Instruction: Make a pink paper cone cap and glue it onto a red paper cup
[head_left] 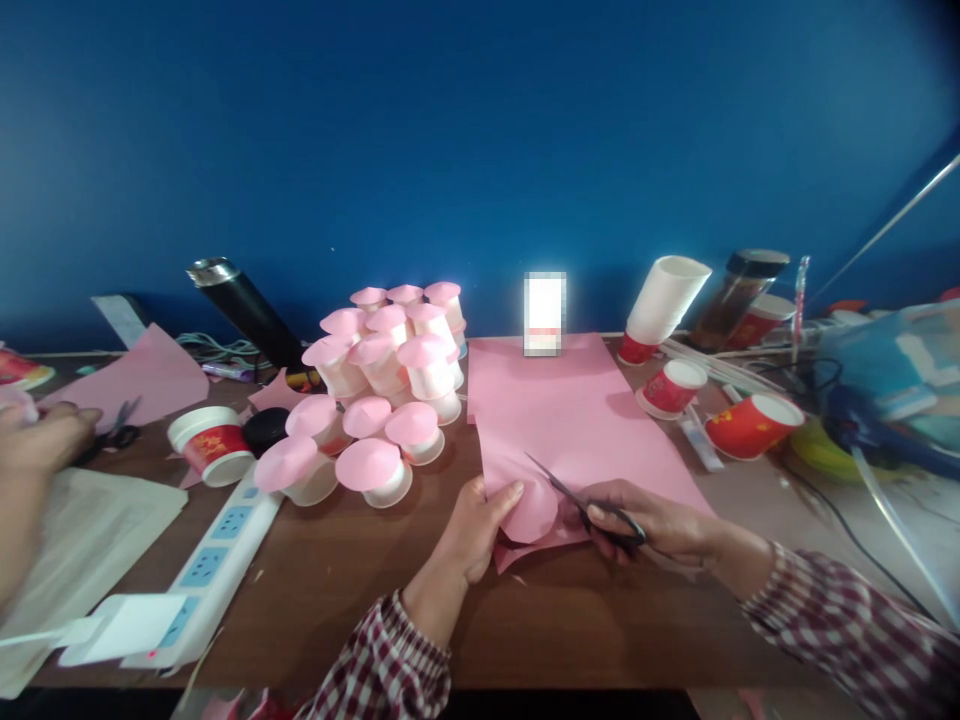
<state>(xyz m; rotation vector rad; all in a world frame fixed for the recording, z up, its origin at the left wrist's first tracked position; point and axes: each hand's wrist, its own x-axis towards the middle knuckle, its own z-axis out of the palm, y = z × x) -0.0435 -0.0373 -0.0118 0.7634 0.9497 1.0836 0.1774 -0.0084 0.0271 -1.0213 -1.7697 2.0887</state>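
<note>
My right hand (637, 520) is closed on the handles of dark scissors (559, 485), whose blades point up and left over pink paper. Between thumb and fingers, my left hand (476, 525) pinches a rounded piece of pink paper (529, 508) close to the blades. Beneath both hands lies a large pink paper sheet (562, 410), reaching back to the wall. To the left of my left hand stand several white paper cups with pink cone tops (369, 465), grouped closely together. Whether the rounded piece is fully separate from the sheet, I cannot tell.
A white power strip (214, 555) with a plugged charger lies front left. Beside it are a red paper cup (212, 445) and a black flask (244, 310). Another person's hand (45, 440) is at far left. More cups (754, 425) and a glue gun (862, 430) sit right.
</note>
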